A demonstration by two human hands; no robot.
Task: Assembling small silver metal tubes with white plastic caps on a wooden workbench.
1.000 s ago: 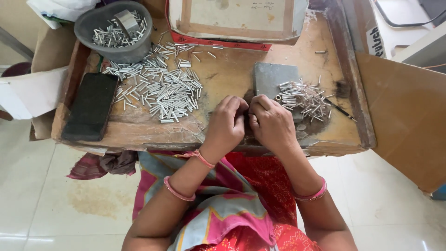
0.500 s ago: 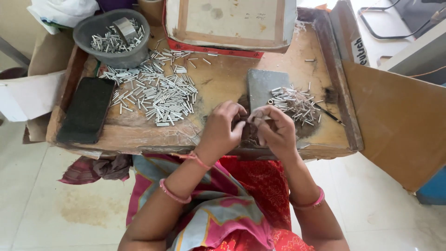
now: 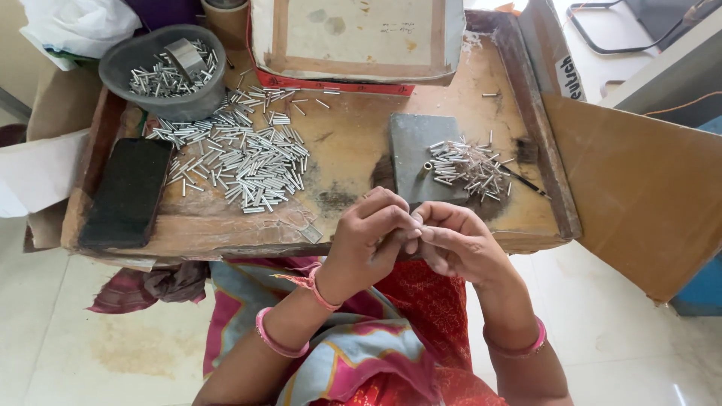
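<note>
My left hand and my right hand meet fingertip to fingertip just over the near edge of a low wooden work board. Whatever they pinch between them is hidden by the fingers. Just beyond my right hand lies a small heap of short silver metal tubes, partly on a grey stone slab. A larger heap of the same tubes is spread to the left of my left hand.
A grey bowl holding more tubes stands at the back left. A black phone lies at the left edge. A shallow cardboard tray leans at the back. Brown cardboard stands on the right.
Both hands have drawn slightly back toward me, off the slab and small tube heap, and stay pressed together. The camera view has shifted a little.
</note>
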